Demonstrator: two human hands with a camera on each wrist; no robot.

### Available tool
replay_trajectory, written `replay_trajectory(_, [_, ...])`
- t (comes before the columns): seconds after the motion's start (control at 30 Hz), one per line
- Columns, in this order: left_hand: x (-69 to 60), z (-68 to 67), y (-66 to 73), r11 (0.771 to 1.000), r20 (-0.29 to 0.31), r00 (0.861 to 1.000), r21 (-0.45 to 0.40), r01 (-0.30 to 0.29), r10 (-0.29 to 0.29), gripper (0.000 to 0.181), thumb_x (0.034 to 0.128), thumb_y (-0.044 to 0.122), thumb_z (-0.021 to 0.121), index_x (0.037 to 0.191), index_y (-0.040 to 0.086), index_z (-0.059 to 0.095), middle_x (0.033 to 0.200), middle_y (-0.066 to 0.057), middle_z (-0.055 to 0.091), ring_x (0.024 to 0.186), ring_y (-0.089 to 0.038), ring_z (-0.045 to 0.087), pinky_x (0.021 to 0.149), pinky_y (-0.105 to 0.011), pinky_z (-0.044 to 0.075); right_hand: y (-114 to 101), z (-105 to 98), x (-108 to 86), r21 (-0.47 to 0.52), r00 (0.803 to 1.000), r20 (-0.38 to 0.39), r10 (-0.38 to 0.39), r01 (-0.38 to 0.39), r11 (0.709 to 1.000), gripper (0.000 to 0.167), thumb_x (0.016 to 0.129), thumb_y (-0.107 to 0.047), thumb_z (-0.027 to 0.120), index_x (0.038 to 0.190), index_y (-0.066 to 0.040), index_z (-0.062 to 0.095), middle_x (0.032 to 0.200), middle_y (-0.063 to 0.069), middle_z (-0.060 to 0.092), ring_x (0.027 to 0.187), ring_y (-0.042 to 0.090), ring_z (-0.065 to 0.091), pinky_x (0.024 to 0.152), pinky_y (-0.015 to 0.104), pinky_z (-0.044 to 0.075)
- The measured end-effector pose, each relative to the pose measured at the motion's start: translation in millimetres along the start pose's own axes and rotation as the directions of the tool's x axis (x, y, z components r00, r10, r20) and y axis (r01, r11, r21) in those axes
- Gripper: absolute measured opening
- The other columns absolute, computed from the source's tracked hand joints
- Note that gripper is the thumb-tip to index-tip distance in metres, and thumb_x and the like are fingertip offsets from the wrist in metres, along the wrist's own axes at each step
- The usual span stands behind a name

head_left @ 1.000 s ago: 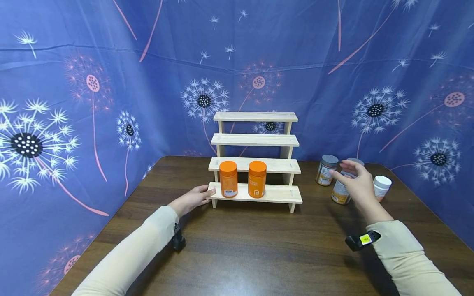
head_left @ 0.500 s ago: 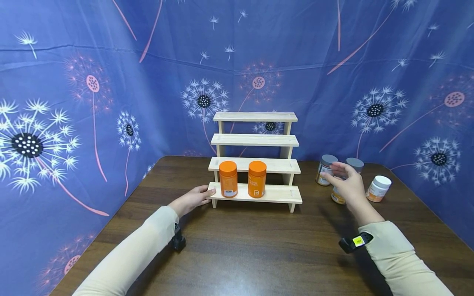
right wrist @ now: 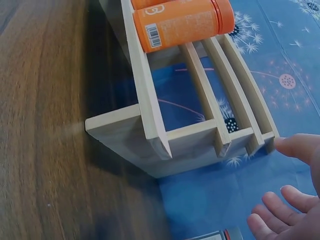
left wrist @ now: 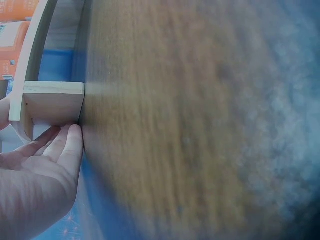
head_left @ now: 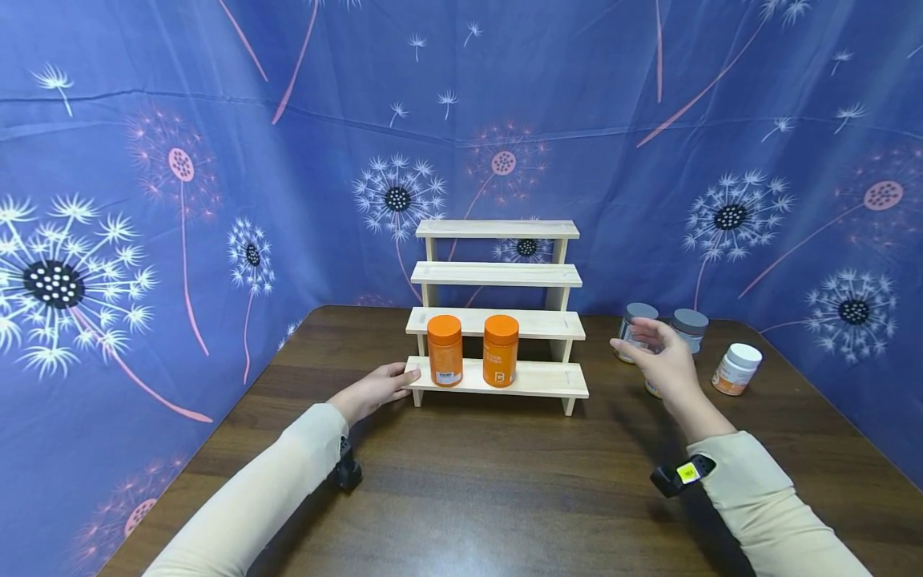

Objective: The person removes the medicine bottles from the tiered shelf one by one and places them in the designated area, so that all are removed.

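A four-tier wooden display stand (head_left: 497, 275) stands on the table. Its lowest tier bears two orange jars with orange lids, the left jar (head_left: 445, 353) and the right jar (head_left: 501, 353). My left hand (head_left: 371, 393) holds the left end of that tier, thumb on top and fingers beneath, against the leg, as the left wrist view shows. To the right, my right hand (head_left: 667, 369) hovers with thumb and fingers spread, holding nothing. It partly hides two grey-lidded jars: one lid (head_left: 640, 311) lies behind its fingertips, the other lid (head_left: 690, 322) behind its knuckles.
A white-capped bottle (head_left: 737, 369) stands right of the grey-lidded jars. The brown wooden table (head_left: 461, 481) meets a blue dandelion-print cloth (head_left: 613, 160) at the back and sides. In the right wrist view, part of a label (right wrist: 215, 236) shows at the bottom edge.
My right hand has moved left, away from the white-capped bottle and across the grey-lidded jars, uncovering the rear right lid. My left hand and the orange jars have stayed put.
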State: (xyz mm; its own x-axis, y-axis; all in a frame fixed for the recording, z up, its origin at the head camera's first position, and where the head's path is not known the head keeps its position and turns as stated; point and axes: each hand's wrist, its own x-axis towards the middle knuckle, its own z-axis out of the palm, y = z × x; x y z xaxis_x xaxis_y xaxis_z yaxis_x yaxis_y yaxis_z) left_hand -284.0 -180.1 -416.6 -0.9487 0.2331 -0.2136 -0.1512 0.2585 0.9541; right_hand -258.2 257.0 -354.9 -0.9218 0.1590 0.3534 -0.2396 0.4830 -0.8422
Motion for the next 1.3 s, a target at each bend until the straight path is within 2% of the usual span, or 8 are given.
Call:
replay_trajectory(0.23, [-1.2,-0.9,0.4,1.000,0.003,1.000,0.012,-0.003,0.003,0.056,0.1033,0.023,0.047,0.146,-0.008,0.028,0.145,-0.027,0.040,0.135,-0.035,0.042,0.114,-0.042,0.037,2,10,1.5,0.025,1.000,0.010,-0.018,0.018,1.000,0.062,0.087,-0.030,0.073,0.135,0.001,0.050,0.128,0.021,0.056,0.113,0.024,0.051,0.080,0.003,0.041])
replay_trajectory(0.37, [-1.5,-0.3,1.0,1.000,0.006,1.000,0.004,-0.004,0.004,0.056,0.1034,0.023,0.047,0.147,-0.008,0.029,0.145,-0.027,0.042,0.134,-0.035,0.042,0.115,-0.042,0.037,0,13,1.7,0.020,0.999,0.031,-0.022,0.021,1.000,0.061,0.088,-0.032,0.072,0.136,-0.001,0.049,0.126,0.015,0.058,0.113,0.024,0.052,0.082,0.006,0.041])
replay_trajectory(0.53, [-2.1,0.4,0.4,1.000,0.016,1.000,0.012,-0.001,0.001,0.058,0.1035,0.024,0.046,0.147,-0.009,0.028,0.144,-0.028,0.043,0.134,-0.035,0.042,0.114,-0.042,0.037,-4,17,-0.6,0.023,0.998,0.062,0.009,-0.010,1.000,0.063,0.087,-0.034,0.073,0.137,-0.003,0.049,0.120,0.004,0.060,0.110,0.020,0.054,0.077,0.008,0.043])
replay_trajectory(0.7, [-1.9,-0.2,0.1,1.000,0.022,1.000,0.004,-0.001,0.000,0.057,0.1037,0.023,0.046,0.147,-0.009,0.027,0.144,-0.027,0.042,0.135,-0.035,0.042,0.115,-0.042,0.036,-10,24,-2.9,0.067,0.994,0.108,0.010,-0.017,0.998,0.064,0.087,-0.030,0.073,0.137,-0.001,0.047,0.125,0.013,0.059,0.106,0.012,0.054,0.076,0.008,0.044])
replay_trajectory(0.9, [-1.8,-0.8,-0.8,1.000,0.014,1.000,0.006,0.000,0.000,0.057,0.1036,0.024,0.046,0.146,-0.009,0.028,0.144,-0.028,0.042,0.134,-0.035,0.043,0.115,-0.042,0.036,-15,32,-1.9,0.109,0.992,0.128,0.002,-0.016,0.994,0.061,0.087,-0.026,0.074,0.136,0.000,0.048,0.129,0.022,0.056,0.104,0.012,0.056,0.076,0.007,0.045])
replay_trajectory(1.2, [-3.1,0.0,1.2,1.000,0.008,1.000,0.012,0.004,-0.004,0.058,0.1030,0.024,0.048,0.147,-0.009,0.027,0.144,-0.028,0.042,0.134,-0.034,0.043,0.114,-0.041,0.037,-23,44,-1.8,0.155,0.985,0.170,-0.007,-0.020,0.988,0.061,0.088,-0.022,0.072,0.137,0.002,0.045,0.131,0.022,0.056,0.114,0.029,0.054,0.080,0.006,0.043])
replay_trajectory(1.3, [-3.9,1.1,1.8,1.000,0.006,1.000,0.013,0.007,-0.007,0.058,0.1029,0.024,0.048,0.147,-0.009,0.028,0.144,-0.027,0.043,0.134,-0.034,0.043,0.114,-0.041,0.037,-25,47,-2.6,0.170,0.981,0.196,0.000,-0.034,0.985,0.063,0.088,-0.024,0.073,0.138,0.001,0.044,0.132,0.022,0.055,0.117,0.030,0.053,0.081,0.006,0.043])
